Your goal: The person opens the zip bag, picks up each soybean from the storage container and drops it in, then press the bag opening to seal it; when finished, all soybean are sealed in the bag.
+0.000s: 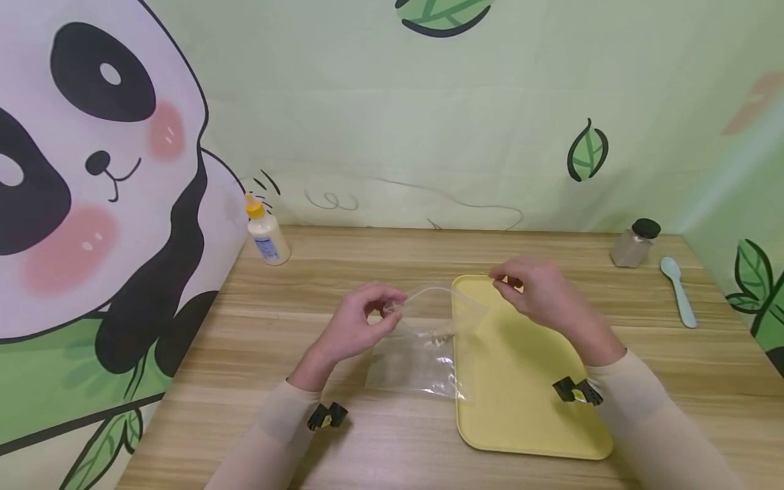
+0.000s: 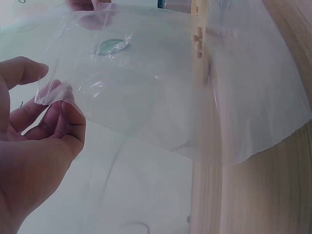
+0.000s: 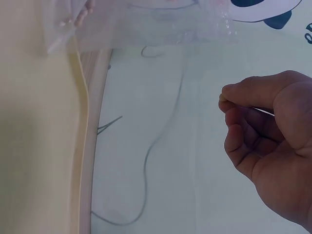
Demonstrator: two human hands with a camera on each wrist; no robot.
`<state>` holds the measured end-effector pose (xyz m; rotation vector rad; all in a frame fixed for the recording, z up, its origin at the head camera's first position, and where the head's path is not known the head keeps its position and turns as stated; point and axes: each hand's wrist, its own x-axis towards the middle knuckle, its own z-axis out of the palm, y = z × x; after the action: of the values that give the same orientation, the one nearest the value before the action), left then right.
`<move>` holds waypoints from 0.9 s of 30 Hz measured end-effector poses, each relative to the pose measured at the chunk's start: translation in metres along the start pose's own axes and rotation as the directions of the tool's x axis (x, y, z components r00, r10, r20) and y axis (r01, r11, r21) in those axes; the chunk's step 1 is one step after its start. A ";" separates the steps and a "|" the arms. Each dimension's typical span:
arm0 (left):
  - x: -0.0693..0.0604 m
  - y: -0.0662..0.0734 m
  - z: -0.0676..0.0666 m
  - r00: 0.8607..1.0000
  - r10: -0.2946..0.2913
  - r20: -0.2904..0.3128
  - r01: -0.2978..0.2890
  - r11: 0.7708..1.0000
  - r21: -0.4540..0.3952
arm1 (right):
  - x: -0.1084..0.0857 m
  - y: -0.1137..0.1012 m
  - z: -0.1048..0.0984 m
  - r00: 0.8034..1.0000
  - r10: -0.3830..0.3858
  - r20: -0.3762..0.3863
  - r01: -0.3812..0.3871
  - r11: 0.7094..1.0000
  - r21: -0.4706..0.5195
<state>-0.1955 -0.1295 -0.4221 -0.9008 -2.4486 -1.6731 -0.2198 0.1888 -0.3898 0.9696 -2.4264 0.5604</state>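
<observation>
My left hand (image 1: 358, 323) pinches the top edge of a clear plastic zip bag (image 1: 410, 367), whose mouth gapes toward the right. Several small round beige beans (image 2: 198, 44) show inside the bag in the left wrist view; their exact kind I cannot tell. Over the far part of a yellow tray (image 1: 520, 408), my right hand (image 1: 542, 292) is raised, apart from the bag. Its thumb and forefinger pinch a small yellowish bean (image 3: 222, 98), mostly hidden by the fingertips. The bag's right part overlaps the tray's left edge.
A white bottle with an orange cap (image 1: 269, 238) stands at the back left. At the back right are a small clear jar with a black lid (image 1: 633, 243) and a light blue spoon (image 1: 678, 292). A panda-printed backdrop (image 1: 367, 136) rises behind the wooden table (image 1: 233, 395).
</observation>
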 end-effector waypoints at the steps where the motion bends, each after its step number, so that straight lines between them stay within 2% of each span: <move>1: 0.000 0.000 0.000 1.000 0.001 0.000 -0.001 1.000 -0.001 | 0.001 -0.001 0.001 1.000 -0.011 -0.011 0.011 1.000 0.006; 16: 0.001 -0.001 -0.001 0.999 0.044 0.000 -0.044 0.999 0.003 | 0.018 -0.026 0.010 0.981 -0.150 -0.127 0.164 0.981 0.105; 23: 0.000 -0.001 -0.001 0.999 0.037 0.004 -0.037 0.999 0.002 | 0.021 -0.038 0.018 0.985 -0.154 -0.074 0.166 0.969 0.185; 27: -0.001 -0.001 0.000 1.000 0.027 0.006 -0.027 1.000 -0.007 | 0.020 -0.040 0.020 0.989 -0.141 -0.053 0.148 0.970 0.191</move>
<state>-0.1954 -0.1301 -0.4229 -0.9368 -2.4249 -1.6734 -0.2094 0.1412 -0.3873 1.1924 -2.2747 0.7672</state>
